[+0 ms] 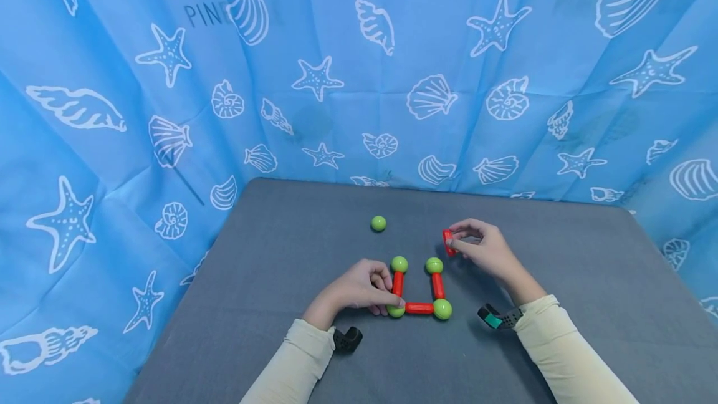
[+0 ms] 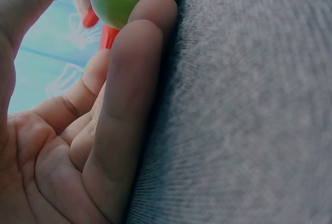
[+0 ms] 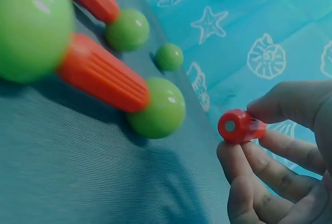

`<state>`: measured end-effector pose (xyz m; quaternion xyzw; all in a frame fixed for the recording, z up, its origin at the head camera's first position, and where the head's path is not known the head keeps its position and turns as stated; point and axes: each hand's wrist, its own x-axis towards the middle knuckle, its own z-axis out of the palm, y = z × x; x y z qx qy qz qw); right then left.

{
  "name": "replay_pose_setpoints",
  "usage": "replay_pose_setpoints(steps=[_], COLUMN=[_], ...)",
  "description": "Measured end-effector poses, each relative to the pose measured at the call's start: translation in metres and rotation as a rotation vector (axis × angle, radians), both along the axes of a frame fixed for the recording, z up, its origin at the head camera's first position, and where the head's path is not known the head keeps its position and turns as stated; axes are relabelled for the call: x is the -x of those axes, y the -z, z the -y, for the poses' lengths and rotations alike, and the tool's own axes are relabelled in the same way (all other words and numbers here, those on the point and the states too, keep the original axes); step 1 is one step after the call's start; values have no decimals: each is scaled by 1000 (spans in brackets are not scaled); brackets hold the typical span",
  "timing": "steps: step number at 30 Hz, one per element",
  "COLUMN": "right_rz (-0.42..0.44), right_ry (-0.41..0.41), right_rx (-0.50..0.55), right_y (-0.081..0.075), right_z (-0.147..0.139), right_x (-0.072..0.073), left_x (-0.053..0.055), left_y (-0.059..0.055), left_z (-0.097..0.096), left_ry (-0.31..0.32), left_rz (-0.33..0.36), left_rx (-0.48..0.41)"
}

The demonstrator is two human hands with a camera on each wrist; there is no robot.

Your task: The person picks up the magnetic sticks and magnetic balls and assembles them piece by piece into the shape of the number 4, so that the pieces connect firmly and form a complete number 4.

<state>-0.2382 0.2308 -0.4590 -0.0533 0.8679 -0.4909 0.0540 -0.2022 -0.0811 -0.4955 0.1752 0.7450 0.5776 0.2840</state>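
Observation:
My left hand (image 1: 358, 285) holds the green ball (image 1: 396, 312) at the near left corner of a three-sided figure of red rods and green balls. In the left wrist view, thumb and fingers close round that green ball (image 2: 118, 1), low against the cloth. My right hand (image 1: 487, 251) pinches a loose red rod (image 1: 449, 243) between thumb and fingers, above the table and right of the figure. A grey disc shows in the end of this red rod (image 3: 234, 126). The figure's far side, between the far left ball (image 1: 399, 264) and far right ball (image 1: 434, 265), has no rod.
A single green ball (image 1: 378, 223) lies on the grey cloth-covered table (image 1: 303, 223) beyond the figure. Another green ball (image 1: 442, 309) forms the near right corner. A blue curtain (image 1: 348, 117) with white shells hangs behind and beside the table. Each wrist wears a black strap (image 1: 509, 318).

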Motion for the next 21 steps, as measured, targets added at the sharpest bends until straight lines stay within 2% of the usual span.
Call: replay_pose_setpoints(steps=[3,10,15,21], right_rz=[30,83,142,245], right_ry=[-21,-65,-96,-128], right_rx=[45,79,105,149], right_y=[0,5,7,8], right_z=[-2,-3,-5,-7], right_x=[-14,-42,-57,-73], left_x=[0,1,1,1], left_y=[1,3,3,2], left_z=[0,-1,-2,-2], left_ry=[1,-14,-24,-19], left_rz=[-2,19,28,-2], left_rx=[-2,-37,-47,-38])
